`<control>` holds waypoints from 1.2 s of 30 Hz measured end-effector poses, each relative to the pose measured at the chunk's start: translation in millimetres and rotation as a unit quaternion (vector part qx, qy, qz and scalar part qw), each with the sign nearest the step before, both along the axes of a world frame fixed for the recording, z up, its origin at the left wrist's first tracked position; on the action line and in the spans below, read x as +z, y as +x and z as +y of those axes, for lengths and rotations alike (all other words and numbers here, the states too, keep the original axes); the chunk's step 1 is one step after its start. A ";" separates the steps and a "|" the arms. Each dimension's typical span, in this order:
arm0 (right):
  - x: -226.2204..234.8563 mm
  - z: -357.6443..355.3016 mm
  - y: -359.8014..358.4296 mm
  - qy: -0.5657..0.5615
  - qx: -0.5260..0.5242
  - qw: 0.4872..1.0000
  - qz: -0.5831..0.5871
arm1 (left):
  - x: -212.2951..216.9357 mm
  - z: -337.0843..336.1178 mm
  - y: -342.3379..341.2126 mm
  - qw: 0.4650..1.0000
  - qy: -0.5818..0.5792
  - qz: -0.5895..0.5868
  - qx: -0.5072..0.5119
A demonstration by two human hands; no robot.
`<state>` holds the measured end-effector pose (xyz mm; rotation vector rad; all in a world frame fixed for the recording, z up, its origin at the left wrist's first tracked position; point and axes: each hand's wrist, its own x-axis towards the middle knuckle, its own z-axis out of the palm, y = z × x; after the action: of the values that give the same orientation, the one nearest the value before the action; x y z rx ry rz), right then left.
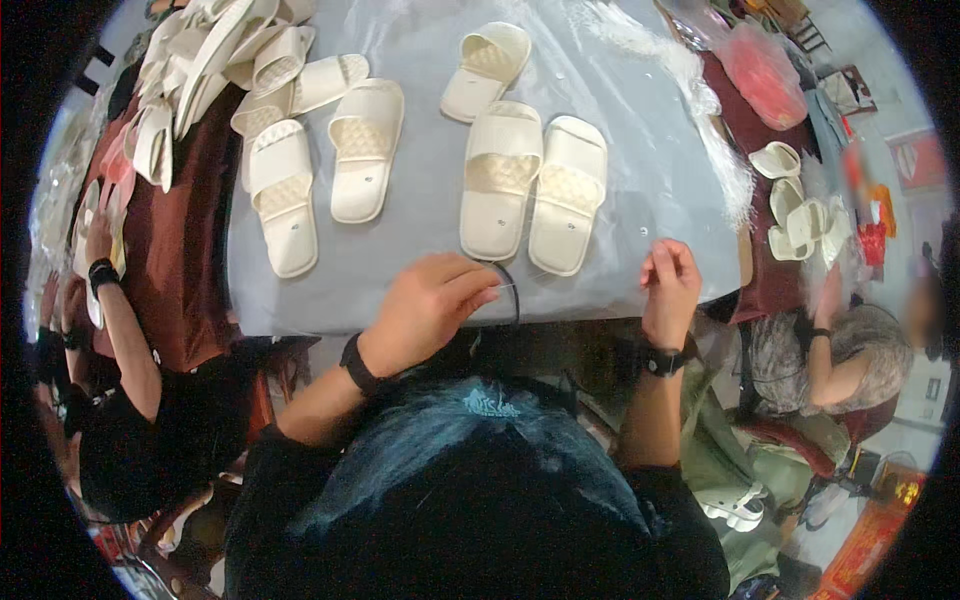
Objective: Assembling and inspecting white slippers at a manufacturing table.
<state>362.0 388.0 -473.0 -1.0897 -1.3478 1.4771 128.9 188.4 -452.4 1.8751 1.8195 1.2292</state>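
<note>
My left hand (435, 308) is closed in a pinch just over the near table edge. A short, thin pale strand shows at its fingertips, too fine to name, beside a dark curved cord (514, 295). My right hand (670, 292) is raised at the right, thumb and fingers curled together; whatever they hold, if anything, is too small to see. Ahead of my hands lie two cream slippers side by side, a left one (496, 190) and a right one (568, 205), toes pointing away. Neither hand touches them. Another cream slipper (487, 72) lies behind, tilted.
More cream slippers (283, 205) lie left on the grey-covered table (420, 235), with a heap (205, 60) at the far left. Crumpled clear plastic (715, 125) borders the right side. People work at both sides, one (120, 330) left and one (840, 350) right, near further slippers (790, 205).
</note>
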 end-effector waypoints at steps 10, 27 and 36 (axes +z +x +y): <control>-7.5 1.4 -80.8 0.098 0.136 0.966 -0.197 | -6.1 -10.8 11.5 0.981 -0.020 0.173 0.080; 5.7 -40.7 -75.8 0.396 0.331 0.840 -0.167 | -11.6 2.6 8.8 0.974 -0.041 0.175 0.135; 7.0 -30.3 -81.8 0.398 0.312 0.838 -0.205 | -19.5 30.1 -4.3 0.969 -0.030 0.194 0.149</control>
<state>280.2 357.7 -466.0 -0.4128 -2.4943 0.8832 124.6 218.6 -471.9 1.9682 2.3852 0.9189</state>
